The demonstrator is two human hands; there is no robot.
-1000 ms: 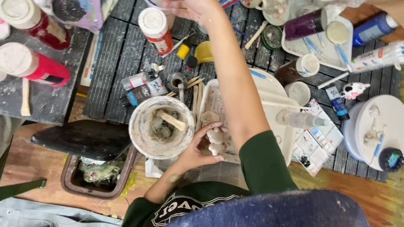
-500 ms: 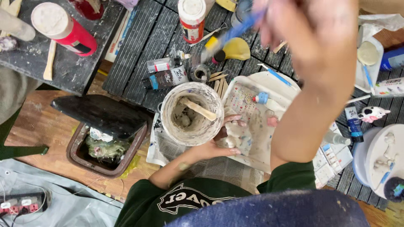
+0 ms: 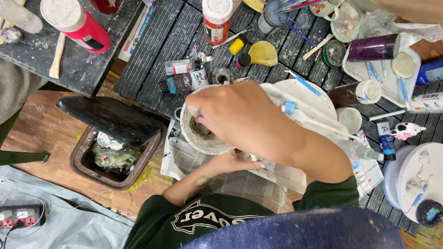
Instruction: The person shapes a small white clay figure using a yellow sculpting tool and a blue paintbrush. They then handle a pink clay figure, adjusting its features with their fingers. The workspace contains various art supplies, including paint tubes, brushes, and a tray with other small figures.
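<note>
Right hand: come down from the far side since a second ago, now over the plaster-caked bowl at scene centre, grip closed on a thin tool, dipping in. Left hand: steadies the white tray just right of the bowl; its grip cannot be told.

Two red canisters, two paint tubes, one bin.

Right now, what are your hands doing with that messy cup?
Right hand over the plaster-crusted cup, fingers dipping inside. Left hand resting at the cup's base on newspaper. White tray beside it, open bin close by.
</note>
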